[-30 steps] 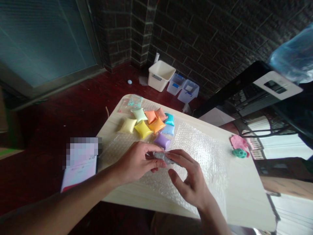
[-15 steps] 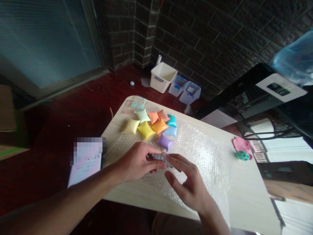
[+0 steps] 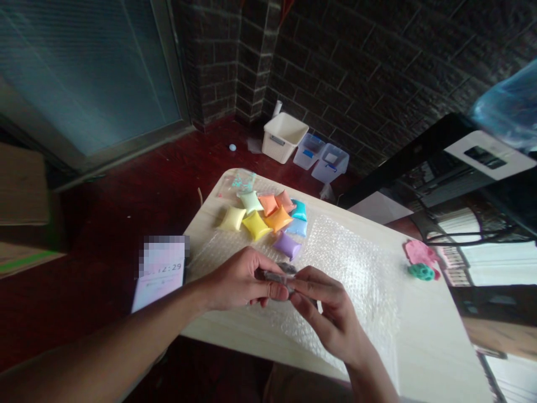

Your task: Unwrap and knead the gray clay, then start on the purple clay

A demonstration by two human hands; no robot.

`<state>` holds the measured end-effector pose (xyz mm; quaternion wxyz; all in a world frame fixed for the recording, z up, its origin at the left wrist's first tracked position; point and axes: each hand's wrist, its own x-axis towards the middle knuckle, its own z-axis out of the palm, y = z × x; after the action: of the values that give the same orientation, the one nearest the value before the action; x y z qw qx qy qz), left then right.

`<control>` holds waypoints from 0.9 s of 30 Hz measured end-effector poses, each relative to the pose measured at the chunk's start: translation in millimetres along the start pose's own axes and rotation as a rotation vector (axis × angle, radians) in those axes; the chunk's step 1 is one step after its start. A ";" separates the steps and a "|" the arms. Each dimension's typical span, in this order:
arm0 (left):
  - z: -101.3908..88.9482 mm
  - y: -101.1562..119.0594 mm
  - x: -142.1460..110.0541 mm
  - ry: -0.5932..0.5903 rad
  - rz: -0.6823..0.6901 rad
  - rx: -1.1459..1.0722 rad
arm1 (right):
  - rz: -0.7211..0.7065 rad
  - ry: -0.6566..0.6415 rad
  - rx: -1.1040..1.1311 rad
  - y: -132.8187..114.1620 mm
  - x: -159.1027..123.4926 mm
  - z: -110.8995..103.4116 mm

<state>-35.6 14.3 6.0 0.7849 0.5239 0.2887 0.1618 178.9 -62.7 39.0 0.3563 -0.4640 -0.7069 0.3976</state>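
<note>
Above the near part of the table, my left hand (image 3: pixel 245 282) pinches a small grey packet (image 3: pixel 274 276), with the thumb in front and fingers behind. My right hand (image 3: pixel 325 305) has its thumb and index finger closed on the packet's right edge. Fingers cover much of the packet, and it looks like a plastic-wrapped lump of modelling clay. Just beyond lie several pillow-shaped clay packets, among them a purple one (image 3: pixel 287 245), a yellow one (image 3: pixel 257 225), an orange one (image 3: pixel 278 219) and a pale green one (image 3: pixel 250 202).
Bubble wrap (image 3: pixel 348 263) covers the middle of the pale table (image 3: pixel 436 330). Pink clay (image 3: pixel 419 253) and a green lump (image 3: pixel 421 272) sit at the right edge. A lit screen (image 3: pixel 161 280) is at the left. Beyond, a white bin (image 3: pixel 282 140) and clear boxes (image 3: pixel 330 163) stand on the floor.
My right thumb, earlier apart from the packet, has come up against its edge to meet the index finger. My left hand keeps its hold. The whole view has shifted slightly.
</note>
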 end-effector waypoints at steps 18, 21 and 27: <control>26.2 5.4 1.4 0.235 0.128 -0.398 | -0.031 0.335 -0.022 10.0 -13.9 10.5; 30.4 5.6 -0.2 0.308 0.172 -0.322 | 0.011 0.354 0.032 5.9 -14.0 14.1; 36.6 2.3 -0.2 0.374 0.235 -0.112 | 0.140 0.471 0.191 4.5 -12.2 24.4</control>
<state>-12.8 -11.5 18.5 0.7214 0.4702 0.3567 0.3623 163.1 -78.7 22.9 0.5248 -0.5558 -0.5297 0.3674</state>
